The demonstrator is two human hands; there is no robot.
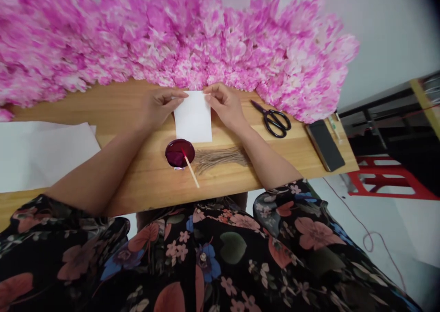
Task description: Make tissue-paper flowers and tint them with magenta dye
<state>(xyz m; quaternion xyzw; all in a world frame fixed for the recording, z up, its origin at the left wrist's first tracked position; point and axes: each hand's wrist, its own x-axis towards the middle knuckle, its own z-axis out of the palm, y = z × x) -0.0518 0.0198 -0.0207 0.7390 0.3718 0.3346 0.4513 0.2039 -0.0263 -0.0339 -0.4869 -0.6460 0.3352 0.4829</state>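
A small white sheet of paper (193,118) is held by its two top corners in front of me. My left hand (161,106) pinches the left corner between thumb and fingers. At the right corner, my right hand (225,103) pinches the same sheet. Just below the paper sits a round dish of dark red liquid (177,152). A thin wooden stick (191,171) leans in it, its tip stained red. Beside the dish, a bundle of thin brown twig-like strands (222,158) runs partly behind my right forearm.
Black-handled scissors (274,119) lie right of my right hand. A dark phone (325,145) rests near the table's right end. Larger white sheets (44,154) are at the left. Pink and white artificial-looking flowers (192,37) line the table's back. A red stool (388,177) stands beyond the right edge.
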